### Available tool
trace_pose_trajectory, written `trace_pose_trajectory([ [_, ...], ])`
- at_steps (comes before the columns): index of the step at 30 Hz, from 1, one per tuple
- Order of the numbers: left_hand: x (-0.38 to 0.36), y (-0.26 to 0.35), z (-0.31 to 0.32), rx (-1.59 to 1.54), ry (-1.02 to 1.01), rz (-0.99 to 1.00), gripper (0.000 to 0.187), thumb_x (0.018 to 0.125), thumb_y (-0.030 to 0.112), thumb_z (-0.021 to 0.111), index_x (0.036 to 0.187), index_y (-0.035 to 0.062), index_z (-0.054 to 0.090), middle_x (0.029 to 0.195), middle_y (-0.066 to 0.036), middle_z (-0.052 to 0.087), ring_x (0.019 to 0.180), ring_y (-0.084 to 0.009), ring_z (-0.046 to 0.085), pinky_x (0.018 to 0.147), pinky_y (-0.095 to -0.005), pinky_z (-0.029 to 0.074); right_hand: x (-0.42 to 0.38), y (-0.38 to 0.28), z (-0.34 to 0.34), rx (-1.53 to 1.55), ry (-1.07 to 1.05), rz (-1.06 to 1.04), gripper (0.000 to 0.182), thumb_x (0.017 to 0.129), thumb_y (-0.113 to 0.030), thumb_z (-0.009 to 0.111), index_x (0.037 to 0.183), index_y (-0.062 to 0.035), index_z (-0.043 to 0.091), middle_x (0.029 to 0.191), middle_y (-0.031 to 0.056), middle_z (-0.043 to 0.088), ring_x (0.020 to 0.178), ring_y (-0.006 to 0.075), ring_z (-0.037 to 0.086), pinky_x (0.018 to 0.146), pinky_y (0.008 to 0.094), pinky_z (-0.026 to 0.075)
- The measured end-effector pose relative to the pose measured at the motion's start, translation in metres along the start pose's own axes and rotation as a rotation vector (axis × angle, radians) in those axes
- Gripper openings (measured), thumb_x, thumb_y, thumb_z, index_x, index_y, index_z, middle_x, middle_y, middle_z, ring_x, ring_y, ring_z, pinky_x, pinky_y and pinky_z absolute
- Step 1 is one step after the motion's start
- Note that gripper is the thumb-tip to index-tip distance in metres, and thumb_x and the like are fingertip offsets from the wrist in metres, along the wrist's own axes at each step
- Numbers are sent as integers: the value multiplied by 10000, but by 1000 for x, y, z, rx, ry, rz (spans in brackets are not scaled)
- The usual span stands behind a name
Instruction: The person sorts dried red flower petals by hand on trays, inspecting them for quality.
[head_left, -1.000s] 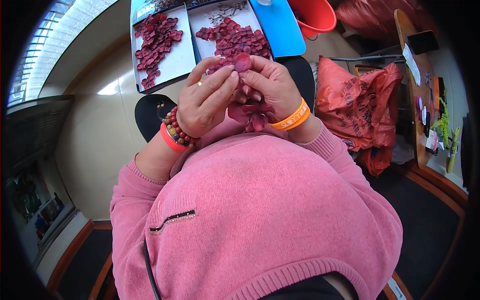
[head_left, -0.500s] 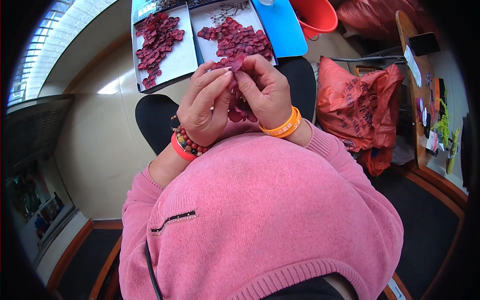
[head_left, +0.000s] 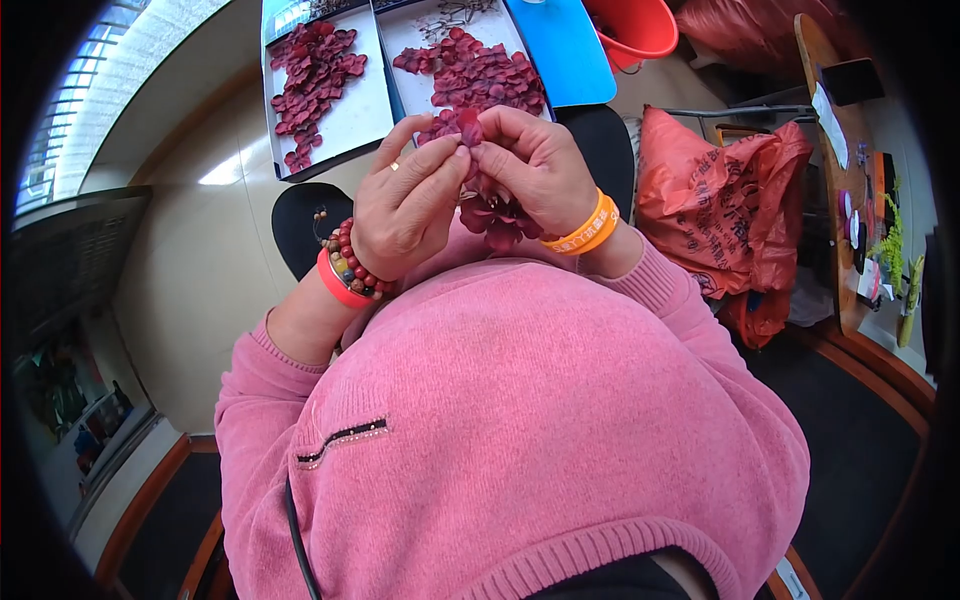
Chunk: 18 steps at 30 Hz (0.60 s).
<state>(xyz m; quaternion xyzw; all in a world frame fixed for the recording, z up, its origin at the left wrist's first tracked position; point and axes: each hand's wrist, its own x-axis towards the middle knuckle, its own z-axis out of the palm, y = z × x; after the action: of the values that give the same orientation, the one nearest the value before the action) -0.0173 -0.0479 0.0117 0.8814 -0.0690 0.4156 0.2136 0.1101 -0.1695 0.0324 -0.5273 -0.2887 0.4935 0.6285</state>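
Note:
Close in front of the pink sweater, both hands work on a dark red artificial flower (head_left: 497,218). My left hand (head_left: 408,205) is closed in a pinch, thumb and forefinger at one of the flower's upper petals (head_left: 468,128). Opposite it, my right hand (head_left: 548,175) grips the flower, its thumb and forefinger meeting at the same petal. Small pale tips show at the flower's centre, while its stem is hidden behind the fingers. Just beyond the hands, loose dark red petals (head_left: 478,78) lie in a shallow white box (head_left: 420,95).
Another white box (head_left: 362,112) at the left holds more petals (head_left: 312,85). Thin dark stems (head_left: 455,18) lie at the far end. A blue board (head_left: 565,60) and red bucket (head_left: 640,35) stand right of the boxes. Red plastic bags (head_left: 715,200) sit by my right side.
My left forearm has swung outward to the left, and the left wrist has turned. The flower has tilted, showing more of its lower bloom. Both hands still hold it.

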Motion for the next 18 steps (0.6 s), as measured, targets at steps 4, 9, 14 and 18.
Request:
trace_pose_trajectory([
  [4,-1,5,9,89,-20,-56,256,736,-89,612,989,-58,627,948,-188,631,869,-294,643,925,-478,463,4,14,3,35,68,-69,71,918,-80,498,942,-39,551,710,-18,539,584,23,471,501,187,398],
  [9,-7,3,12,137,-65,-21,270,715,-73,594,984,-90,612,998,-215,613,851,-297,643,944,-498,447,4,23,-3,234,24,5,109,934,-134,497,944,-43,556,714,-22,534,590,24,459,512,187,389],
  [14,-4,7,14,100,-21,-77,255,729,-71,582,981,-80,618,1004,-217,622,886,-307,644,945,-487,445,6,25,4,166,116,-75,108,942,-114,494,962,-31,561,761,-4,571,639,35,511,559,181,437],
  [18,-3,11,11,-67,40,-242,212,783,-45,578,986,-21,634,967,-172,654,905,-270,650,932,-449,444,4,21,5,49,161,-73,117,946,-110,485,980,-22,554,752,6,574,604,41,512,516,194,457],
])
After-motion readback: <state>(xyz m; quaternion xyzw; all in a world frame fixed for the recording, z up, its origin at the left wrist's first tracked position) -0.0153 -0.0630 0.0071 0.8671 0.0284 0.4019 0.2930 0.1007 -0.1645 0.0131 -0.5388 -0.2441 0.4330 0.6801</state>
